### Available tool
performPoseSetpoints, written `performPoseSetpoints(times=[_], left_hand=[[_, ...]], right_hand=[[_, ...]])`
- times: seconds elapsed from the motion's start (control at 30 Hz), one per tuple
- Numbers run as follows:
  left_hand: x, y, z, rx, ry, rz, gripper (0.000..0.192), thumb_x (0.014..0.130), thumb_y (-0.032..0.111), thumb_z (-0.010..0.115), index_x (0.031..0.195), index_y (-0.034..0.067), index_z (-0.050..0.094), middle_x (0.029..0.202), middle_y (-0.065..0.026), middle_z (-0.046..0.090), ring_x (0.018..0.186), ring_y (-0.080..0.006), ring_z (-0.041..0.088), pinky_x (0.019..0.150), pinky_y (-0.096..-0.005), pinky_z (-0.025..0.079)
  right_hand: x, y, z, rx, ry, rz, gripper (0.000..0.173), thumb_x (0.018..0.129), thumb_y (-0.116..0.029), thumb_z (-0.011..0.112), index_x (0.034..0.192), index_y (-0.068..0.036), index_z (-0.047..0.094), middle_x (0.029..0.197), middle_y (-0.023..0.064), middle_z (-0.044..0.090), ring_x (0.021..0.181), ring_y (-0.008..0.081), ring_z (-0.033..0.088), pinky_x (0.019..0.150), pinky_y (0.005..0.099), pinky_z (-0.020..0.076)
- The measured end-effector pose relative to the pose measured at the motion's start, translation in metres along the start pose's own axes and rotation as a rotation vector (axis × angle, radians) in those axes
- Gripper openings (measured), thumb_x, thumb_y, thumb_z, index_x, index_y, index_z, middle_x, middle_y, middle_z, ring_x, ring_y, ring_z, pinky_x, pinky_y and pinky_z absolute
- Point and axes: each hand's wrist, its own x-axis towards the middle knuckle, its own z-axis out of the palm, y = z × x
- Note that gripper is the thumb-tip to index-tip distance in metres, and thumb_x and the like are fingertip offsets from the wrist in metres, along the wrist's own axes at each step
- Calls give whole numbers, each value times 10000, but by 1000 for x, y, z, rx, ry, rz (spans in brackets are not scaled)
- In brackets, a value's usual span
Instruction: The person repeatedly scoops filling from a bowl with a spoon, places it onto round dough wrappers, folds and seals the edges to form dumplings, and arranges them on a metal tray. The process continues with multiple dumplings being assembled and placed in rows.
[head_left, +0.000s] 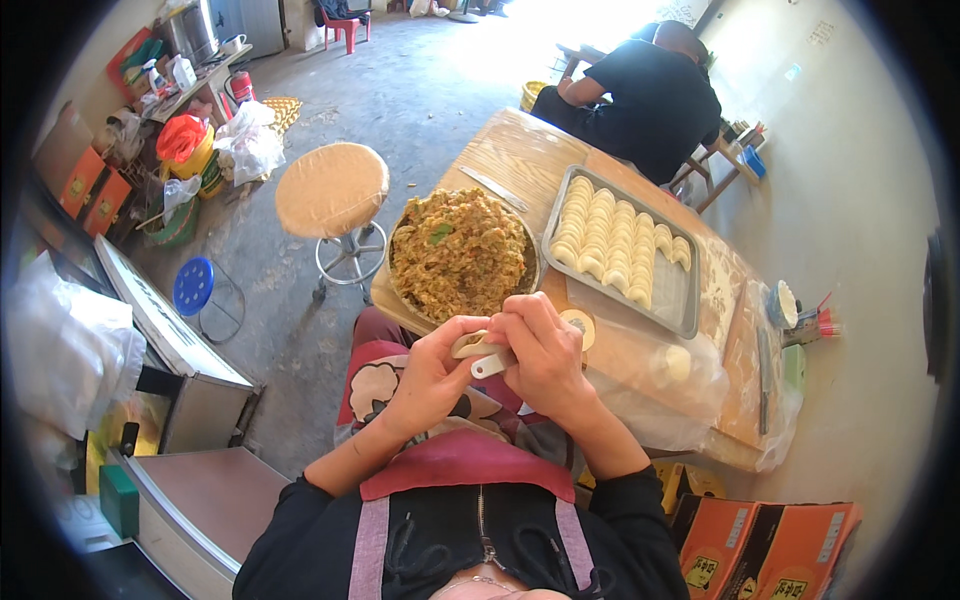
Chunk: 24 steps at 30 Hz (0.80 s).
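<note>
Between my two hands is a folded dumpling (474, 345), pale dough pinched along its edge. My left hand (435, 367) holds it from the left side. My right hand (541, 349) presses its fingers on the dough's right end and also keeps a white-handled utensil (491, 365) in the palm; its working end is hidden. Just beyond the hands stands a wide bowl (534, 259) heaped with chopped filling (461, 251). A round dough wrapper (579, 330) lies right of my right hand. Farther right, a metal tray (679, 319) carries rows of shaped dumplings (600, 236).
The wooden table (517, 142) bears a knife (493, 187), flour, plastic sheeting (675, 405), another piece of dough (676, 362) and a dark rod (763, 379). A round stool (332, 187) stands beyond to the left. A seated person (649, 97) is at the far end.
</note>
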Motion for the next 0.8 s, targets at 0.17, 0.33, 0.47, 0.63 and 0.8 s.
performPoseSetpoints(times=[0.17, 0.33, 0.47, 0.63, 0.8], left_hand=[[-5, 6, -2, -239, 76, -41, 342, 1049, 77, 609, 1367, -42, 562, 1271, -137, 674, 1039, -183, 702, 919, -335, 582], [-2, -3, 4, -425, 101, 44, 381, 1033, 121, 655, 1364, -47, 568, 1278, -167, 671, 965, -167, 690, 896, -337, 578], [-3, -9, 8, -404, 80, 21, 415, 1020, 146, 684, 1366, -53, 566, 1259, -161, 677, 950, -167, 692, 883, -332, 580], [-6, -7, 7, -324, 105, 21, 395, 1014, 112, 681, 1356, -58, 582, 1193, -136, 699, 956, -180, 706, 884, -319, 585], [-6, -4, 9, -282, 109, 30, 343, 1013, 18, 645, 1345, -58, 603, 1183, -112, 685, 985, -188, 711, 903, -312, 591]], right_hand=[[-4, -7, -10, 329, 54, 374, 276, 752, 86, 757, 1005, -14, 714, 969, 73, 634, 737, 159, 636, 556, 306, 492], [-15, -12, -13, 475, -17, 536, 226, 811, 50, 782, 1019, -5, 714, 926, 87, 658, 738, 161, 640, 606, 268, 487], [-19, -8, -1, 378, 150, 343, 175, 824, 59, 768, 982, 5, 715, 836, 98, 663, 723, 203, 637, 630, 304, 502], [-18, -7, -2, 324, 167, 294, 127, 822, 86, 756, 910, 4, 716, 837, 108, 652, 726, 241, 633, 638, 327, 509], [-13, -17, -12, 253, 105, 222, 190, 801, 79, 784, 957, -20, 736, 931, 100, 639, 712, 216, 608, 628, 314, 500]])
